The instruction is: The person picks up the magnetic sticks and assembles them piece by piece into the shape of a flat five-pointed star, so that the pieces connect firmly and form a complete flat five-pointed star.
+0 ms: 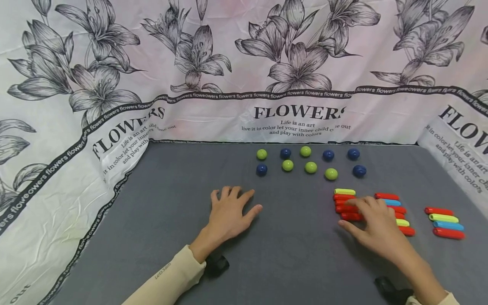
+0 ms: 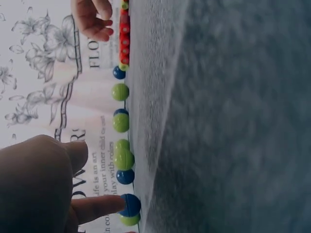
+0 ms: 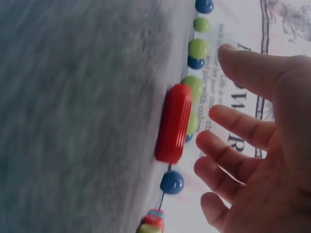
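My left hand (image 1: 228, 214) is spread, palm down, at the middle of the grey table, with nothing in its fingers. The right hand (image 1: 377, 226) hovers over short ribbed sticks, its fingers loosely bent and nothing gripped. Under its fingertips, a column of red sticks (image 1: 344, 197) is topped by a yellow-green stick (image 1: 345, 192). A second column, with a blue stick (image 1: 392, 202) and more red and yellow-green ones, is partly hidden by this hand. In the right wrist view, one red stick (image 3: 174, 124) lies apart from the fingers.
Two rows of glossy balls lie at the back, among them a green ball (image 1: 331, 174) and a dark blue ball (image 1: 359, 171). A third stick column, ending in a red stick (image 1: 448, 233), is at the right. Printed flower cloth (image 1: 213, 118) borders the grey table (image 1: 282, 254).
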Tool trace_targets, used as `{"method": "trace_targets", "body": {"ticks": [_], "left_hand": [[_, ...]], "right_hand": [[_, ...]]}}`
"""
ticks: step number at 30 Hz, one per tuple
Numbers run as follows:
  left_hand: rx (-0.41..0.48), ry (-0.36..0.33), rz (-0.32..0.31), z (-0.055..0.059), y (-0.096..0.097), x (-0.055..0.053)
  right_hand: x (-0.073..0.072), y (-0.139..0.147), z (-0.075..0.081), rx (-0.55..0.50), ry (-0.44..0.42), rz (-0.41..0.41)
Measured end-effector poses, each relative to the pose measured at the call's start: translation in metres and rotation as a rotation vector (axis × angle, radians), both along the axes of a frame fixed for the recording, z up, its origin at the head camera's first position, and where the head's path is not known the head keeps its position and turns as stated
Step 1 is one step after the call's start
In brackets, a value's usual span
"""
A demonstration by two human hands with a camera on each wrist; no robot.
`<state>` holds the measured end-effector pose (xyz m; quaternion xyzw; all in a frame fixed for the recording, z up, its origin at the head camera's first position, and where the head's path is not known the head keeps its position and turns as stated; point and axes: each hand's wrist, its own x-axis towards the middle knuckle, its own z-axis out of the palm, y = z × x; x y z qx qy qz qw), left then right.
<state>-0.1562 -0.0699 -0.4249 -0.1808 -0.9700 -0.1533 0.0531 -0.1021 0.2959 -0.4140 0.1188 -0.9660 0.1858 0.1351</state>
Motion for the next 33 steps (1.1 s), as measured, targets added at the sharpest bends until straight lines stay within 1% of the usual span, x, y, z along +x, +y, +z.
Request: {"method": "trace_targets", "body": {"ticks": [2,4,8,12,15,19,21,24,30,33], "left_hand": [[0.019,-0.002,-0.026,0.000,0.002,0.002],[0.035,-0.005,-0.052,0.001,0.005,0.003],[0.040,-0.004,-0.102,0.004,0.011,0.005],[0.037,0.020,-0.161,0.005,0.018,0.005],[0.033,0.040,-0.232,0.006,0.025,0.006],[0.019,0.038,-0.329,0.003,0.036,0.005],[0.018,0.030,-0.361,0.002,0.042,0.004],[0.031,0.011,-0.385,0.001,0.051,0.003],[0.051,-0.040,-0.414,-0.002,0.066,0.000],[0.047,-0.083,-0.425,-0.003,0.071,-0.003]], "right_hand": [[0.001,0.004,0.000,-0.005,-0.001,0.001],[0.003,0.007,0.001,-0.019,-0.046,-0.002],[0.005,0.013,0.003,-0.034,-0.166,-0.016],[0.003,0.016,0.003,-0.015,-0.180,-0.020],[0.002,0.018,0.002,-0.014,-0.191,-0.031],[-0.001,0.019,-0.002,-0.018,-0.229,-0.033],[-0.001,0.019,-0.004,-0.021,-0.229,-0.022],[-0.001,0.017,-0.006,-0.040,-0.201,0.016],[-0.002,0.004,-0.010,-0.128,-0.097,0.153],[-0.004,-0.005,-0.011,-0.168,-0.086,0.209]]}}
